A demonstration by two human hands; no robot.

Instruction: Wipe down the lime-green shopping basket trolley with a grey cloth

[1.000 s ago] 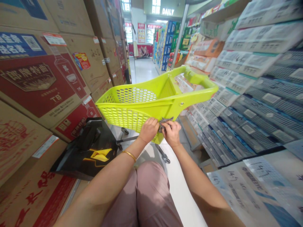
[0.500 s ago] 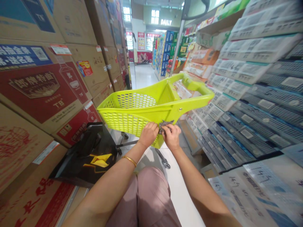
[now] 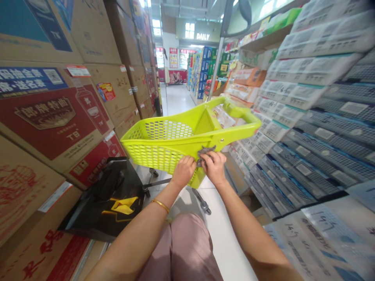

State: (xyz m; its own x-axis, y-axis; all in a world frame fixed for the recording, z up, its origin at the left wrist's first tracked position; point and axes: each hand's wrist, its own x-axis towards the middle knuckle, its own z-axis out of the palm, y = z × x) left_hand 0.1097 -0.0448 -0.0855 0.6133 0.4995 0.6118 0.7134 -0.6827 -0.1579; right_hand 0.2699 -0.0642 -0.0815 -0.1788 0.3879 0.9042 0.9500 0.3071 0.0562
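A lime-green plastic shopping cart (image 3: 164, 134) with a perforated basket stands on dark casters in front of my knees. My right hand (image 3: 215, 167) presses a crumpled grey cloth (image 3: 205, 154) against the solid part of its side, below the handle, with the fingers closed around it. My left hand (image 3: 184, 171), with a gold bangle on the wrist, is curled at the lower edge of the basket's side, just left of the cloth. Its fingertips grip the cart there.
A black bag (image 3: 117, 203) with a yellow piece on it leans at the left. Stacked cardboard cartons (image 3: 52, 113) line that side. Packaged goods (image 3: 310, 97) fill the right shelves. A metal pole (image 3: 216, 66) rises behind the cart, and the aisle floor (image 3: 177, 102) runs beyond.
The view has shifted slightly, so the cart sits a little lower. Both hands stay at the same spot on its side, the right one still with the grey cloth.
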